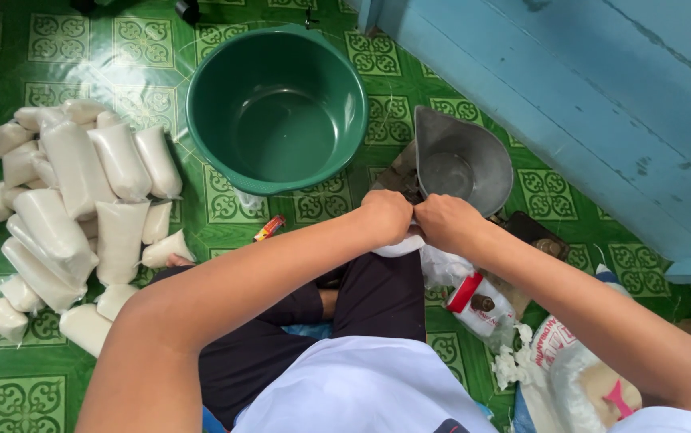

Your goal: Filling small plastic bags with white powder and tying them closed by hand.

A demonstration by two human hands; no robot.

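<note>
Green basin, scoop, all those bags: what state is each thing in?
Green basin: upright, empty.
Metal scoop: empty.
White bags: filled, piled on floor.
Small bag: held by both hands.
Left hand: closed on it.
Right hand: closed on it.

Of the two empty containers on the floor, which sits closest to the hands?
The grey metal scoop pan, just beyond the hands; the green basin is round, larger and farther left.

Counts: 1 green basin (277,108); 1 grey metal scoop pan (463,164); approx. 20+ filled white bags (72,200) piled at left, exact no. unclear due to overlap; 1 small red-yellow wrapper (269,228); 1 red-white packet (482,305); 1 large sack (574,377); 2 hands, left (387,216) & right (445,222).
</note>
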